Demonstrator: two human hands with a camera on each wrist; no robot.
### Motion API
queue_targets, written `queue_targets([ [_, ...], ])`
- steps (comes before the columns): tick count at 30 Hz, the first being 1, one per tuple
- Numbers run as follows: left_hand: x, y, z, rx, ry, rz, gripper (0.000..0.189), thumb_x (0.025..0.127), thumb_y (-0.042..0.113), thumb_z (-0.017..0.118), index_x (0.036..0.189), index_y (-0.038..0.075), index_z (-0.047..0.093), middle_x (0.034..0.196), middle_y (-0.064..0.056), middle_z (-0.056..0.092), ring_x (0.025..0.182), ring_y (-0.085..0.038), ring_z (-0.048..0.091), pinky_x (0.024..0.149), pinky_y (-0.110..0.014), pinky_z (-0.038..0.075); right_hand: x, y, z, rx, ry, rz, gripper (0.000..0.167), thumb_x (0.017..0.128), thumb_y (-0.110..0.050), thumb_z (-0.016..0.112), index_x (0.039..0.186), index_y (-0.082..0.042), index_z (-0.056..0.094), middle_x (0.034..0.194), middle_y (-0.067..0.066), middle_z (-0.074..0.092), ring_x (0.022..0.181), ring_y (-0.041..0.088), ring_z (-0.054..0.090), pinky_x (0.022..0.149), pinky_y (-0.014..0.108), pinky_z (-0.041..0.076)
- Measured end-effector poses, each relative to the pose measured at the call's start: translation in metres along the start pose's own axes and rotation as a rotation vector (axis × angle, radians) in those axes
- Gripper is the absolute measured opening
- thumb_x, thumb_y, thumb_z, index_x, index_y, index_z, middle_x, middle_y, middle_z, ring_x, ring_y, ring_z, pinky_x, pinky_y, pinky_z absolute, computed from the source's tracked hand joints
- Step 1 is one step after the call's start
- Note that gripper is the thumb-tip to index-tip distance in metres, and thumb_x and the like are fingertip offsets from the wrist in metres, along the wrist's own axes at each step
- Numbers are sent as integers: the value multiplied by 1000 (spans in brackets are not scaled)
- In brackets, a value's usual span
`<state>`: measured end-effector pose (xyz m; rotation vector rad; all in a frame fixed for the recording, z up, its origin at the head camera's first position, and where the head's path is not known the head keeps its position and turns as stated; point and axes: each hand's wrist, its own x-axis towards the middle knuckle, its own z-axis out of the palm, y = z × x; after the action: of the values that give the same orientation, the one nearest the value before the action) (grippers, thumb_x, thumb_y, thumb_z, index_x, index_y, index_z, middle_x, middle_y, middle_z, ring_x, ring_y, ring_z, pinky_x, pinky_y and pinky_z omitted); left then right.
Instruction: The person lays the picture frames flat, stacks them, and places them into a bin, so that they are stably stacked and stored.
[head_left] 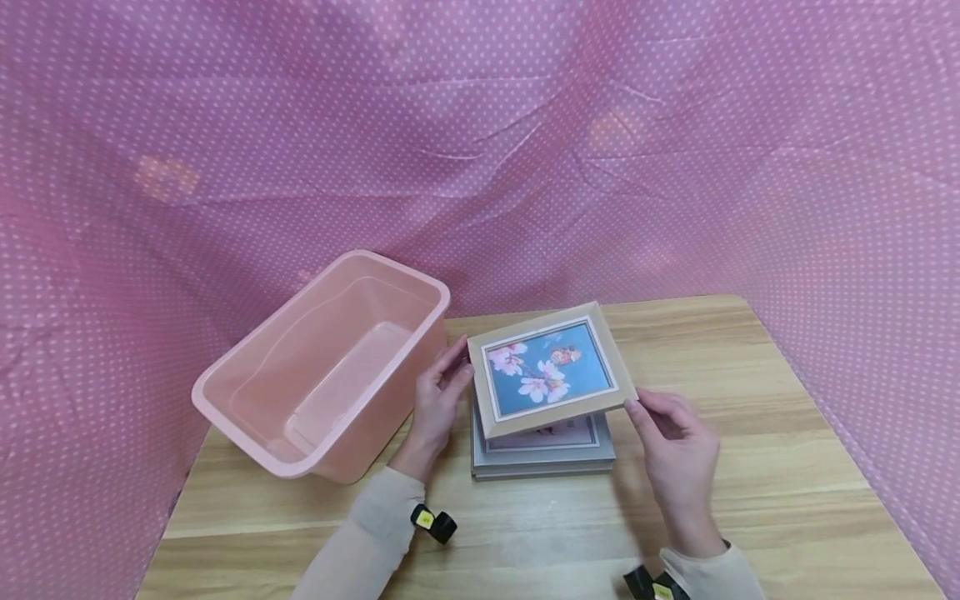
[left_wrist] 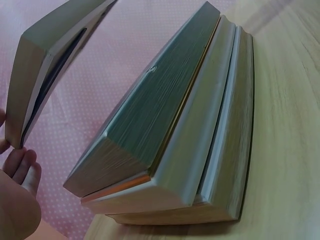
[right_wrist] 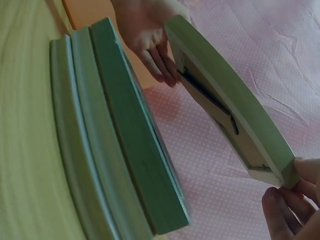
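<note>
A beige picture frame (head_left: 551,371) with pink blossoms and a butterfly on blue is held tilted above a stack of picture frames (head_left: 543,465). At its left edge, my left hand (head_left: 437,404) pinches it between thumb and fingers. My right hand (head_left: 681,454) grips the near right corner, thumb on top and fingers beneath. The held frame's back, with its stand, shows in the right wrist view. Three frames lie in the stack: a grey-green one (left_wrist: 150,105) on top, a pale one (left_wrist: 195,135) below it, and a brownish one (left_wrist: 231,150) at the bottom.
To the left of the stack, a deep pink plastic bin (head_left: 322,367) stands on the wooden table (head_left: 757,467); its bottom shows with nothing in it. A pink dotted cloth (head_left: 480,150) hangs behind and around the table.
</note>
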<state>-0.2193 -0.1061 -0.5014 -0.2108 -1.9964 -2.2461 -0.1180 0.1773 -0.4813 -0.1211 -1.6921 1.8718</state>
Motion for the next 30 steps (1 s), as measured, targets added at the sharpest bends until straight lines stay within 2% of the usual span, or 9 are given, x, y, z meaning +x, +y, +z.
queue_targets([
  [7,3,1,-2,-7,-15,-14,54,99,-9,61,152,-9,52,160,-31,50,150,-51,45,115,-14,48,-11,5,2,-62,18,35,18,87,18,78,104,18,76,95,-1,79,90,6,79,86,19,65],
  [16,1,-1,-4,48,-32,-28,54,100,-8,61,152,-7,52,158,-30,52,149,-46,50,115,-14,48,-23,8,2,-119,53,99,17,86,17,79,103,15,77,92,-5,79,87,3,77,82,16,64],
  [21,1,-3,-8,80,-50,-57,54,99,-7,63,152,-6,53,158,-30,52,146,-48,52,112,-15,50,-30,11,3,-198,71,139,15,88,11,82,102,11,79,90,-13,79,85,-1,76,78,12,63],
  [25,0,-5,-11,115,-62,-81,54,99,-5,65,152,-5,53,162,-28,49,149,-47,50,121,-29,49,-35,12,2,-245,75,174,14,89,7,83,103,7,81,90,-15,77,85,-2,75,77,11,62],
  [28,-3,-7,-13,145,-66,-94,54,100,-4,65,152,-5,54,164,-28,47,151,-47,48,128,-44,43,-39,14,2,-260,74,209,16,89,4,84,105,6,81,90,-16,77,85,-3,74,76,11,62],
  [30,-4,-8,-14,154,-67,-100,53,100,-4,66,152,-4,54,165,-28,46,152,-46,47,130,-50,38,-41,16,2,-269,77,226,18,89,2,85,106,5,82,90,-17,77,85,-4,74,75,10,61],
])
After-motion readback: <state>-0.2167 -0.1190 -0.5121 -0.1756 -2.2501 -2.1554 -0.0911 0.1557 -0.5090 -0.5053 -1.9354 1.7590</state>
